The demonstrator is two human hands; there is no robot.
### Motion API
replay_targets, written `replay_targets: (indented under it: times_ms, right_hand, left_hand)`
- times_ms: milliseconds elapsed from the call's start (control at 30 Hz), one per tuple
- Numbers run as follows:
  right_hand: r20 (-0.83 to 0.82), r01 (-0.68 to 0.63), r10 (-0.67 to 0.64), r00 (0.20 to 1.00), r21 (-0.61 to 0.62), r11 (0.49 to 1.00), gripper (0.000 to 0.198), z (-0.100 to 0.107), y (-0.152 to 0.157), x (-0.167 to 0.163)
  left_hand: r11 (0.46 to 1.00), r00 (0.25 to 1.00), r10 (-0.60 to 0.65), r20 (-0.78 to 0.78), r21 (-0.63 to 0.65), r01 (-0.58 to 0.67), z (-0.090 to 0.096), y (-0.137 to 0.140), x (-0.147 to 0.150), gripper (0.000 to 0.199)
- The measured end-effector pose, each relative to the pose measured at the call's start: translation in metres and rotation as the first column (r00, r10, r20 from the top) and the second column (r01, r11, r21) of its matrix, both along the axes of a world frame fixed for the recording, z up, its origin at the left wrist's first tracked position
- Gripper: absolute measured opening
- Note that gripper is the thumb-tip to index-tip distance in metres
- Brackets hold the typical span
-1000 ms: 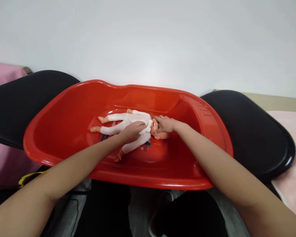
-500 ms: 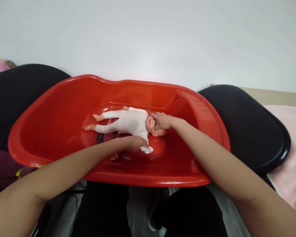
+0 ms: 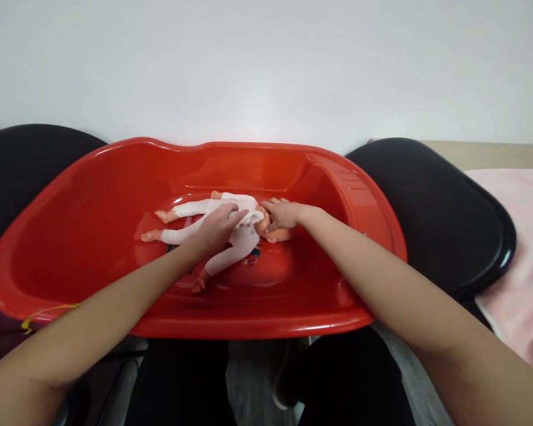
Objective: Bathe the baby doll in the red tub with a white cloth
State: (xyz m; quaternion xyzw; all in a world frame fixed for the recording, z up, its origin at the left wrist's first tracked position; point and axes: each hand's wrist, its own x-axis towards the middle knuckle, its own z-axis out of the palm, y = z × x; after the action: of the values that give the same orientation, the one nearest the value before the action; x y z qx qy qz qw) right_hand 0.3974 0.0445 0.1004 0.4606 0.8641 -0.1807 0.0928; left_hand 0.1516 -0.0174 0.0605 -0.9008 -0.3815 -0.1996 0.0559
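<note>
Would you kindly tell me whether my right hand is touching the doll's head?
Touching: the head camera's view shows the right hand laid over the doll's head, curled around it and partly covering the face, with no gap showing between them.

We see a baby doll of pinkish plastic, clad in white (image 3: pixel 244 239), lying on its back in a glossy red plastic tub (image 3: pixel 93 225), bare feet leftward, near arm stretched aside, with a crumpled white cloth (image 3: pixel 250 218) at its upper chest by the chin.
</note>
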Motion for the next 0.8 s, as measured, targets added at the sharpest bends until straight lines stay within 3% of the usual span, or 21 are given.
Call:
replay_targets:
  times_ms: [100,167,300,400,500,633,800]
  right_hand:
    - [-0.003,-0.019,0.019,1.0,-0.007,1.0,0.077,-0.001,0.002,0.0]
    - [0.008,-0.031,0.031,0.999,-0.004,1.0,0.074,-0.001,0.003,0.0]
    - [0.036,-0.036,0.036,0.999,0.007,0.999,0.083,-0.001,0.003,-0.002]
    - [0.034,-0.042,0.042,0.999,0.009,0.999,0.082,-0.001,0.003,-0.003]
    - [0.04,-0.037,0.036,0.999,0.013,0.999,0.083,-0.002,0.003,-0.003]
    - [0.037,-0.036,0.035,0.999,0.023,0.999,0.086,-0.003,0.002,-0.004]
    - [0.054,-0.023,0.022,0.998,0.018,1.0,0.09,-0.002,0.0,-0.006]
  left_hand:
    - [0.997,0.999,0.039,-0.01,0.061,-0.038,0.003,0.003,-0.001,0.038]
    - [1.0,0.996,0.018,-0.086,0.015,-0.017,0.003,0.0,0.005,0.037]
    - [0.984,0.964,-0.146,-0.224,-0.137,0.117,-0.009,-0.008,0.022,0.03]
    - [0.958,0.939,-0.269,-0.213,-0.157,0.239,-0.02,-0.01,0.026,0.03]
    - [0.949,0.932,-0.294,-0.212,-0.177,0.259,-0.024,-0.01,0.026,0.03]
    - [0.944,0.889,-0.321,-0.325,-0.182,0.275,-0.025,-0.013,0.029,0.029]
    - [0.916,0.855,-0.394,-0.338,-0.216,0.337,-0.043,-0.019,0.037,0.033]
